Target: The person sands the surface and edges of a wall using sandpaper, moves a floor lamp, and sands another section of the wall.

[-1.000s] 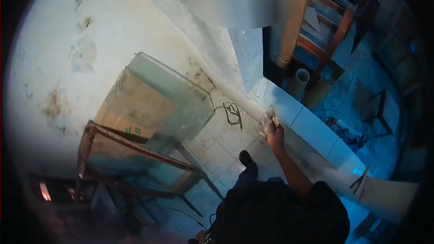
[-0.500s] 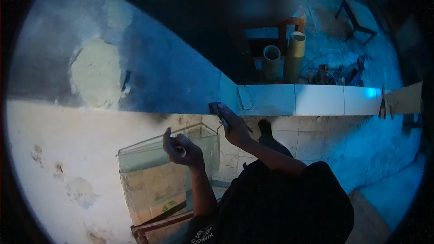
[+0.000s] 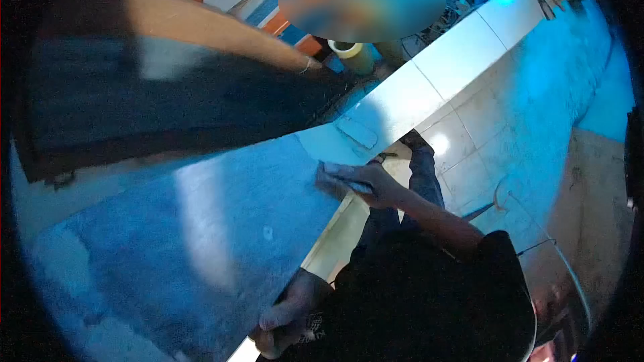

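My right hand (image 3: pixel 382 184) is closed around a putty knife (image 3: pixel 332 182), its flat blade against the grey-blue plastered wall (image 3: pixel 228 228) near the corner of the white tiled ledge (image 3: pixel 409 97). Blur softens the blade's outline. Low in the view, close to my dark shirt, my left hand (image 3: pixel 288 312) has its fingers curled beside the wall's edge. What it holds, if anything, cannot be made out. A pale oblong patch (image 3: pixel 357 132) lies on the ledge just beyond the putty knife.
A dark panel with a wooden edge (image 3: pixel 221 23) stands beyond the wall. Behind the ledge is a pale cylinder (image 3: pixel 355 59), with tangled dark debris (image 3: pixel 456 0) farther back. My legs are over a tiled floor (image 3: pixel 469 127). A thin curved cord (image 3: pixel 570 275) hangs at right.
My view has turned, so the ledge now slants and the glass tank is out of sight. My left hand has dropped from its raised position toward my body. The right hand keeps the putty knife.
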`<state>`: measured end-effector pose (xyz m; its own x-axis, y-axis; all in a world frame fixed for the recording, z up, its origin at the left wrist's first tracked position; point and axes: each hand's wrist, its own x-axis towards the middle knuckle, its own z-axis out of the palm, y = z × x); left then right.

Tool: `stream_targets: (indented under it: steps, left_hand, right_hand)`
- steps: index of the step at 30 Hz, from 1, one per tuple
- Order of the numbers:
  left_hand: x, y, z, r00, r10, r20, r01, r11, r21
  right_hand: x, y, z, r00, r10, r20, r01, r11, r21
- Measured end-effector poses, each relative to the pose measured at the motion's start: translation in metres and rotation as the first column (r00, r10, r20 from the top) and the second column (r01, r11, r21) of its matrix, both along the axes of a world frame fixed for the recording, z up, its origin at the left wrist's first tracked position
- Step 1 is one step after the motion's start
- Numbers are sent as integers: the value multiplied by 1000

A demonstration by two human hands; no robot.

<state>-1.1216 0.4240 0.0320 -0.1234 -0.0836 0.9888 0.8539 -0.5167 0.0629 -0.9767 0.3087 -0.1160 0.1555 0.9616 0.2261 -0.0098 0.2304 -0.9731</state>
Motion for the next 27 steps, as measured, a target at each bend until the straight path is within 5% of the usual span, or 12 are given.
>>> stream_targets:
  steps: [6,13,16,18,21,23,25,26,27]
  left_hand:
    - [-35,2,-25,982,-153,-111,145,987,-74]
    - [-34,-2,-22,951,-255,-177,241,966,-94]
    - [-32,-3,-15,944,-266,-192,252,963,-95]
    - [-33,-3,-15,947,-261,-186,250,965,-84]
    - [-30,-13,-11,954,-244,-173,235,969,-72]
    - [-27,-12,-9,953,-256,-160,247,966,-74]
    - [-27,2,-14,952,-272,-141,266,962,-63]
    - [-20,3,-14,953,-274,-131,270,962,-49]
    - [-16,4,-11,952,-279,-126,276,960,-43]
  right_hand:
    - [-12,22,1,984,-173,30,170,981,94]
    - [1,0,4,996,-35,78,32,999,41]
    - [-13,18,-14,985,-171,13,166,971,172]
    - [0,54,-27,998,44,38,-40,996,-80]
    - [17,68,-10,999,52,-15,-53,993,-103]
    - [0,57,-27,1000,26,-3,-26,998,-49]
    - [-12,37,-29,974,-97,203,74,990,120]
    - [-9,36,-18,966,-228,122,182,934,308]
    - [-3,60,-18,963,-233,133,182,931,315]
